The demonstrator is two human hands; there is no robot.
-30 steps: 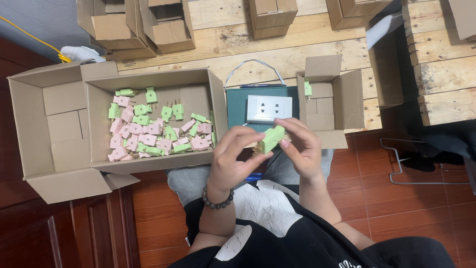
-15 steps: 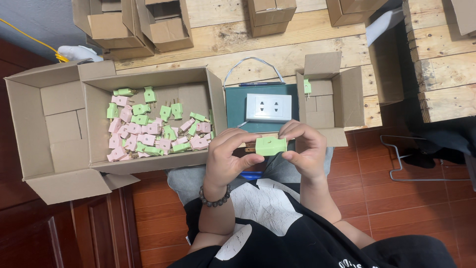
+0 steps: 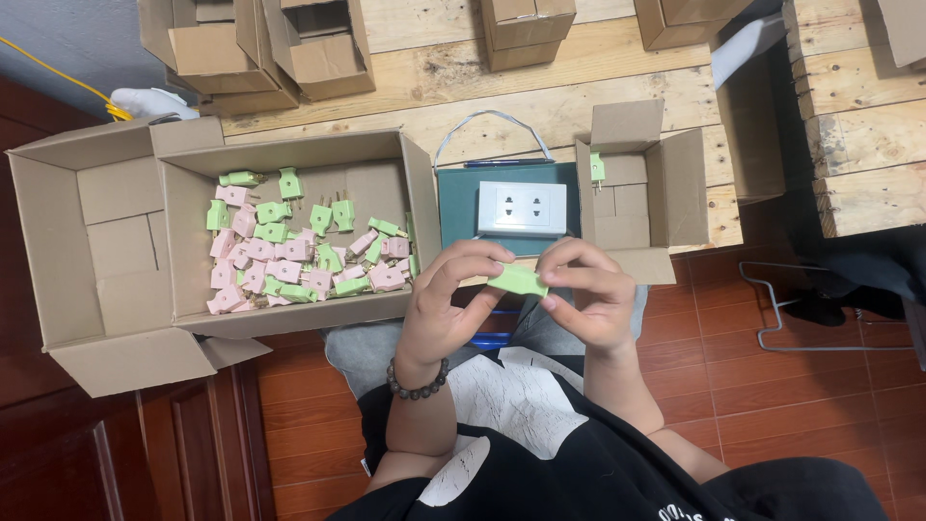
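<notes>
Pinching one green plug (image 3: 518, 280) — left hand (image 3: 446, 309), right hand (image 3: 590, 294) both gripping it.

one head camera looks steeply down, close over the lap.

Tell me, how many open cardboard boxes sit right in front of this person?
2. The large open cardboard box at the left holds pink and green plastic plugs; the small open cardboard box at the right holds one green plug. More boxes lie farther back, partly cut off.
</notes>
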